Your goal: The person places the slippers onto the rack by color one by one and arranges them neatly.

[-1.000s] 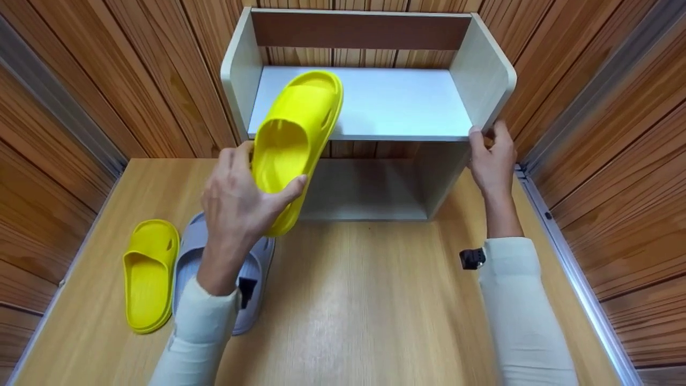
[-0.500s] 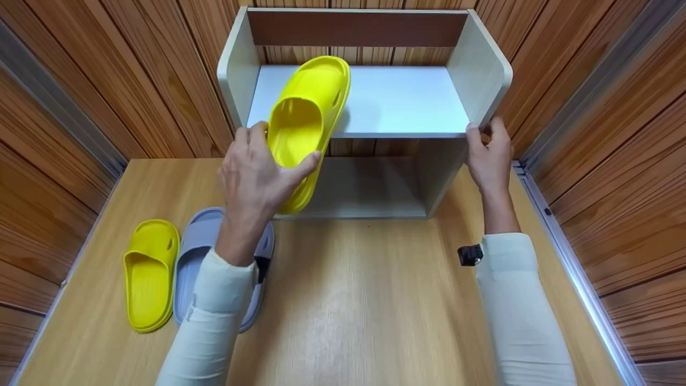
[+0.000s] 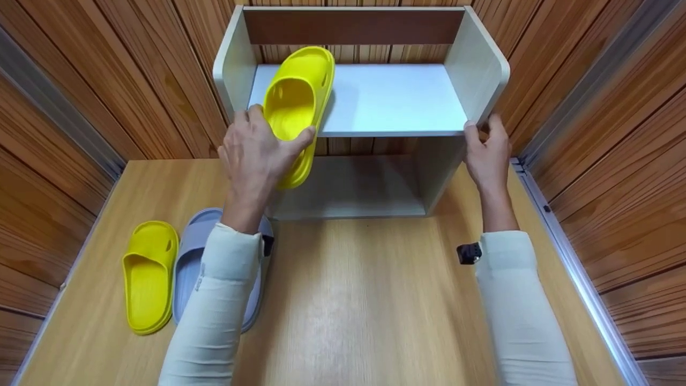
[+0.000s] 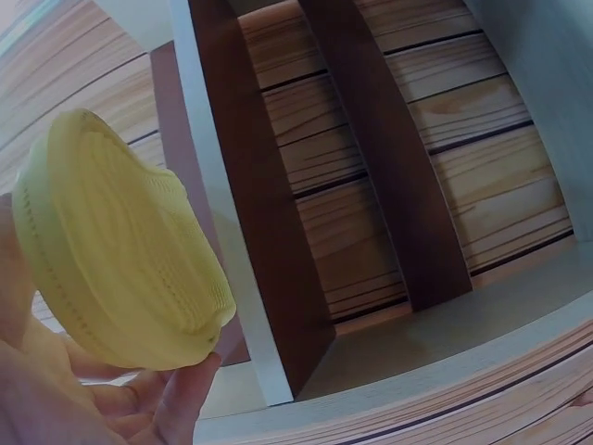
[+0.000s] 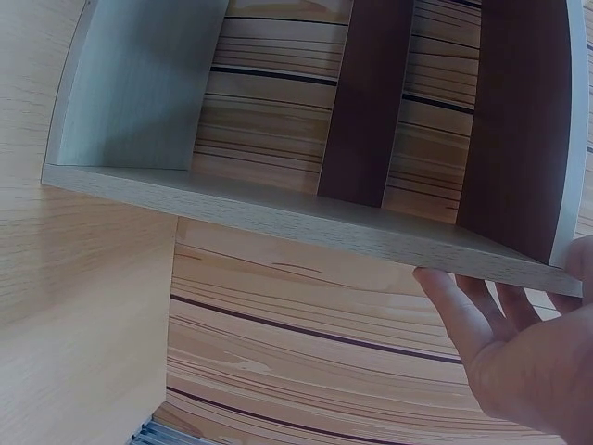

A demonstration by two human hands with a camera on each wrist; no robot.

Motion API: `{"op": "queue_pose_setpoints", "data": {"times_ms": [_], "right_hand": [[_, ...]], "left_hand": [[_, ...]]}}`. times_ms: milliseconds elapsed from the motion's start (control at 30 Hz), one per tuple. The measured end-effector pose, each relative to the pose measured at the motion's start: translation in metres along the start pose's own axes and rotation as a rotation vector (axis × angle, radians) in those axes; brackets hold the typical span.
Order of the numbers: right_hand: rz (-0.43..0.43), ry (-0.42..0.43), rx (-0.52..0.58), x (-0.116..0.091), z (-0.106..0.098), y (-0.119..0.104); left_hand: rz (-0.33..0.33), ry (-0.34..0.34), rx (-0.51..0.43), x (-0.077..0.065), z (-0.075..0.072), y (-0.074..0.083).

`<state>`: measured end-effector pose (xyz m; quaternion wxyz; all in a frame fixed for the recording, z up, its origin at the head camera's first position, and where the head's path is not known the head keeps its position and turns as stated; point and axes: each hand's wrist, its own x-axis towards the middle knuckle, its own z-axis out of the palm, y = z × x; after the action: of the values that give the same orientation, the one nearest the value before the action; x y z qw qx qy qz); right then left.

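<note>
Yellow slipper [image 3: 296,113] moved farther over shelf [image 3: 394,99], left hand [image 3: 253,153] gripping it; right hand [image 3: 489,153] gripping side panel [image 3: 475,75]; sleeve mark [image 3: 200,282] unreadable.

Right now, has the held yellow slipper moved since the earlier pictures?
Yes: the held slipper moved upward in the head view relative to the white shelf.

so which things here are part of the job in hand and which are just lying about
In the job:
- held yellow slipper, gripped by the left hand
- shelf unit, its side held by the right hand

Lying about, untouched (though the matching one may well belong too):
- other yellow slipper
- grey slippers, partly hidden by the left sleeve
</note>
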<state>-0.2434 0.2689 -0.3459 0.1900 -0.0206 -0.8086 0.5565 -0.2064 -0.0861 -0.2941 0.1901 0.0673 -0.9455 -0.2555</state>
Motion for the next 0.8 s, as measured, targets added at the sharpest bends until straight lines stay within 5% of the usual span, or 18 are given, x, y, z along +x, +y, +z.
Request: {"op": "queue_pose_setpoints", "data": {"times_ms": [800], "right_hand": [[-0.014, -0.003, -0.028, 0.003, -0.002, 0.002]], "left_hand": [[-0.020, 0.043, 0.127, 0.029, 0.013, 0.014]]}}
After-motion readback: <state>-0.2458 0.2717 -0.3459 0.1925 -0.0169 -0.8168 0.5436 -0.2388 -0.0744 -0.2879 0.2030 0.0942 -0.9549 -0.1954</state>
